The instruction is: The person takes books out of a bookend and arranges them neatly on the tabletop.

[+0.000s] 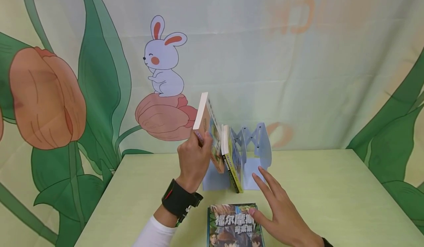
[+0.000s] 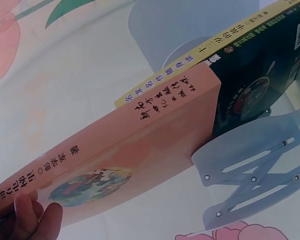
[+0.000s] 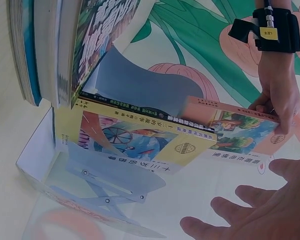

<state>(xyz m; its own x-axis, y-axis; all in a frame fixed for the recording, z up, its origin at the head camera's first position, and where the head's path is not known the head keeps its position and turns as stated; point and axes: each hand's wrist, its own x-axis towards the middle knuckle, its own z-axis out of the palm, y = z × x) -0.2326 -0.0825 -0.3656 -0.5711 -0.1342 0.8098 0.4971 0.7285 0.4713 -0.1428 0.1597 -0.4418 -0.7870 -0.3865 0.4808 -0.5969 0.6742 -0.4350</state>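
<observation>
Left hand point(image 1: 193, 162), centre of the head frame: grip clamped on the upper spine end of a pink book point(image 2: 155, 145), which tilts beside the standing books. Held there, I judge, to keep fingers clear of the lower end; cannot tell whether that end touches the base. Pale blue bookend point(image 1: 265, 147), right of centre, probably serves to prop the yellow book point(image 3: 140, 142) and dark book point(image 2: 270, 75), which lean together. Right hand point(image 1: 285, 210), lower right: grip apart, fingers spread, nothing held. Stack at bottom centre of the surface point(image 1: 331, 199), likely put there for easy reach; its top book point(image 1: 232, 226) reads 福尔摩斯, smaller line unclear. Yellow cover: 十三岁的故事; its spine: 名家名作随身读. Pink spine carries handwritten-style Chinese, not surely legible; dark back cover bears a barcode.
</observation>
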